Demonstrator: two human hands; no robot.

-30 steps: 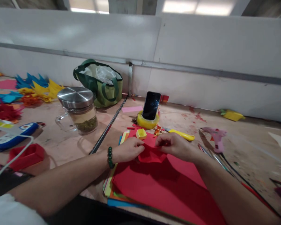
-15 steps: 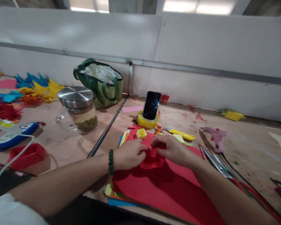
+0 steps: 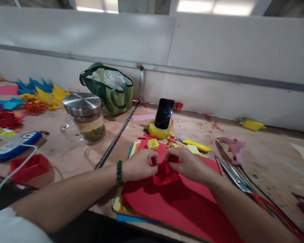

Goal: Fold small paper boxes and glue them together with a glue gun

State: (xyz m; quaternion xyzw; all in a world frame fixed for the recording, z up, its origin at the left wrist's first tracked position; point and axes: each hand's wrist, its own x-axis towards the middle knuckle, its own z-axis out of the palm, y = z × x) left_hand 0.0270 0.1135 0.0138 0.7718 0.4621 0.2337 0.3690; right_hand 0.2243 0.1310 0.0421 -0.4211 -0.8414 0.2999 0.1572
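My left hand [image 3: 139, 165], with a green bead bracelet [image 3: 120, 173] on the wrist, and my right hand [image 3: 184, 163] both pinch a small folded piece of red paper [image 3: 164, 172]. The hands are close together, fingers closed on the paper's upper edges. The piece is held just above a stack of coloured paper sheets [image 3: 167, 206] with a red sheet on top. A small yellow box [image 3: 153, 144] sits just beyond my left fingers.
A lidded glass jar [image 3: 84, 118] and green bag [image 3: 108, 89] stand left of centre. A phone [image 3: 164, 113] leans in a yellow tape roll. A yellow cutter [image 3: 196, 145], pink glue gun [image 3: 234, 148] and scissors [image 3: 238, 180] lie to the right. Paper cutouts [image 3: 40, 96] lie far left.
My two hands have drawn closer together and the red paper piece has been folded up tighter between them. The surroundings have stayed the same.
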